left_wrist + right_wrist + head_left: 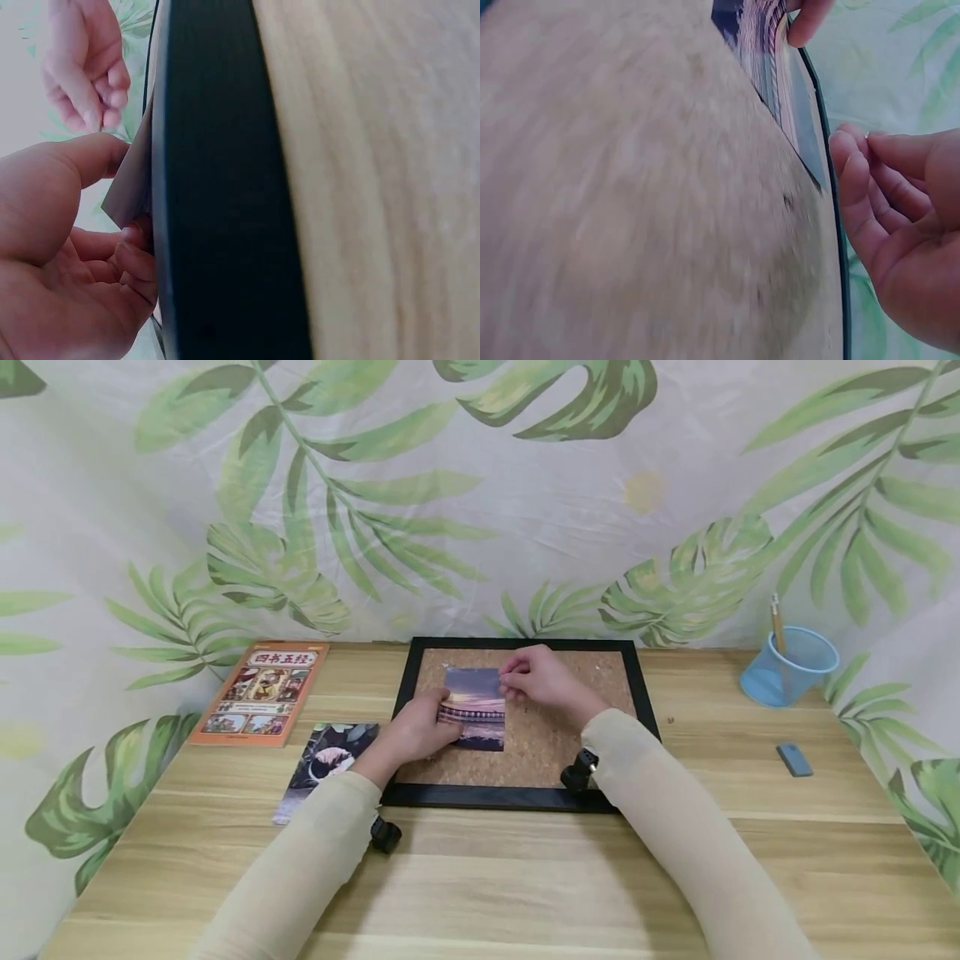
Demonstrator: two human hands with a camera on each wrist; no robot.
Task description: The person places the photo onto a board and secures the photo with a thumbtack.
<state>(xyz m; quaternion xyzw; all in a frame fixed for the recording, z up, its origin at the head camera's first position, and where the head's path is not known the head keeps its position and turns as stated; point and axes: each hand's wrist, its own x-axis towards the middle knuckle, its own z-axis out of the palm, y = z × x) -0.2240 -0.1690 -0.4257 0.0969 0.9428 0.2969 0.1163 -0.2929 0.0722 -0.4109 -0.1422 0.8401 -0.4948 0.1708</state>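
1 rectangular purple paper photo [480, 727], yellow glowing above a dark pier-like band, lies on a black-framed brown cork board [555, 752]. The left hand [420, 727] pinches the photo's left edge; the right hand [546, 677], near its upper-right corner, pinches a tiny pale object [867, 136] (too small to identify).

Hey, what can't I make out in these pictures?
- Right wrist view: the pale speck at the right hand's fingertips; too small to identify.
- Head view: part of the purple photo's left side, behind the left hand.
- Head view: the second photo's lower right, behind the left sleeve.
- Head view: the orange book's smallest print; too small to read.
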